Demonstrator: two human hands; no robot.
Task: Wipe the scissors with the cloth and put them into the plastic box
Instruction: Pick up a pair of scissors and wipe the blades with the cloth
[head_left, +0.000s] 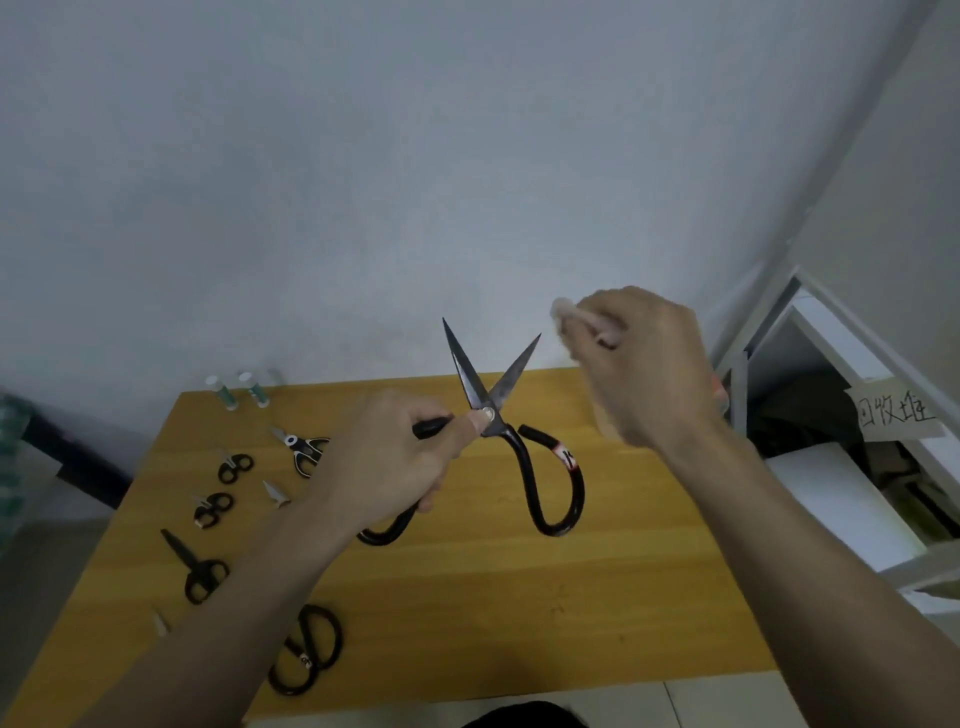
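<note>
A large pair of black-handled scissors (524, 457) is held up above the wooden table (493, 587), blades spread wide and pointing up. My left hand (387, 462) grips its left handle loop, thumb pressed near the pivot. The right handle loop hangs free. My right hand (647, 371) is raised to the right of the blade tips and pinches a small whitish cloth (571, 314), which is apart from the blades. No plastic box is in view.
Several other scissors lie on the table's left side: small black ones (235, 466), a black-and-white pair (304, 448), a black pair (195, 569) and a large pair (306, 649) near the front edge. Two green-and-white spools (239, 389) stand at the back. White shelving (831, 431) stands at the right.
</note>
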